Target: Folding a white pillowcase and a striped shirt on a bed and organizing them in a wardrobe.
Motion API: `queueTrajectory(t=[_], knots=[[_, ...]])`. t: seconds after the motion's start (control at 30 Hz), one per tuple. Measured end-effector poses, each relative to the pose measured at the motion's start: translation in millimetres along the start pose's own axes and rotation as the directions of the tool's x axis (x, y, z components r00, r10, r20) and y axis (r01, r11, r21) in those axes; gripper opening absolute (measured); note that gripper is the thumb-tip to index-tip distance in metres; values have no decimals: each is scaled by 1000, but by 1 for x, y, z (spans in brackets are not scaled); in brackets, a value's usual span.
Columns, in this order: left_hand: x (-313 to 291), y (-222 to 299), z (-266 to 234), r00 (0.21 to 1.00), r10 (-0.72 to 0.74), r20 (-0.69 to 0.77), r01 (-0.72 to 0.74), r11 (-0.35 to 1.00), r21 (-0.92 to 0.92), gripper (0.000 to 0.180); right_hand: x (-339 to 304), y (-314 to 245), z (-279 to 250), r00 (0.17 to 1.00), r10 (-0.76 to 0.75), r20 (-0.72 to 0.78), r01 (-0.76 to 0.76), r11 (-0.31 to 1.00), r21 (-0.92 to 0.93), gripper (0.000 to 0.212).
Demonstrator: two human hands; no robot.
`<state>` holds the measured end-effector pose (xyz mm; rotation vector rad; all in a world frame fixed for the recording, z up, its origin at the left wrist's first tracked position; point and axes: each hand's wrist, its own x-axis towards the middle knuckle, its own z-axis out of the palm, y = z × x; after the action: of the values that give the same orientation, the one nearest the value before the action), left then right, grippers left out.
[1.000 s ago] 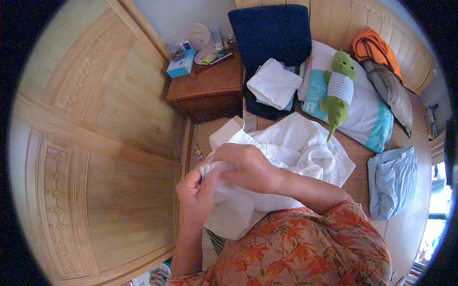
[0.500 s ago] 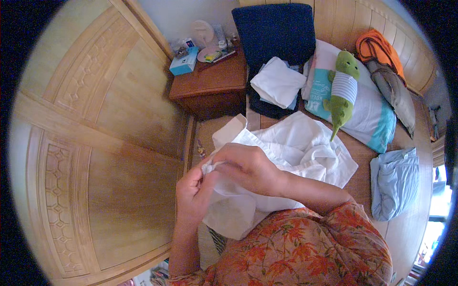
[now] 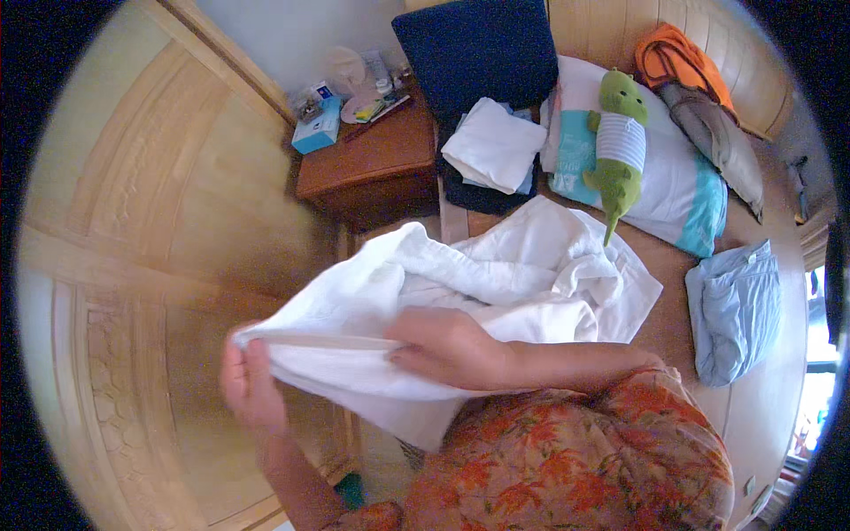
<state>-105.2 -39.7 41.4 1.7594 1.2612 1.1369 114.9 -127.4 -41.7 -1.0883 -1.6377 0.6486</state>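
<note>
Overall, largest first: pale carved-wood wardrobe doors [image 3: 106, 168] fill the left side; a flat brown bed surface [image 3: 666, 332] spreads right. Across its near left part lies a large, loose, white woven-cloth piece [image 3: 354, 292], rumpled at its right end, its left end raised off the bed toward the wardrobe. Long axis roughly crosswise, left to right, climbing slightly away from the wearer at right; the lifted end points left. Beyond it, a white-and-teal fabric pillow [image 3: 682, 199]; to the right, a folded pale-blue cloth garment [image 3: 739, 319]; on the pillow, a green plush toy [image 3: 620, 142] in a striped top. Handling, judged by eye: light, soft, limp, creases readily, not fragile; best held at the edge or corners. Left hand [image 3: 252, 385] pinches the far-left corner, thumb against fingers. Right hand [image 3: 452, 347], blurred, curls on the edge nearer the middle; its fingertip contact cannot be told.
</note>
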Motion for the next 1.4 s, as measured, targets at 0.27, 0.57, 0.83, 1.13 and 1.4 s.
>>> queueTrajectory(t=[0.27,0.57,0.83,1.13,1.4], knots=[[25,-10,-145,981,195,4,-195,981,-9,33,-34,34,-44,963,156,220,-135,985,-105,20],[-5,6,-112,910,195,-365,-234,970,-67,32,-64,46,-12,935,271,228,-230,954,-190,24],[-34,31,-105,900,190,-393,-361,829,-426,31,-54,68,44,989,-21,148,73,931,-357,26],[-32,38,-91,721,225,-656,-455,868,-202,27,-42,65,12,998,-1,56,22,933,-359,22],[-5,-30,-123,896,118,-429,-105,993,52,39,16,-55,-147,934,-224,-277,145,949,-279,12]])
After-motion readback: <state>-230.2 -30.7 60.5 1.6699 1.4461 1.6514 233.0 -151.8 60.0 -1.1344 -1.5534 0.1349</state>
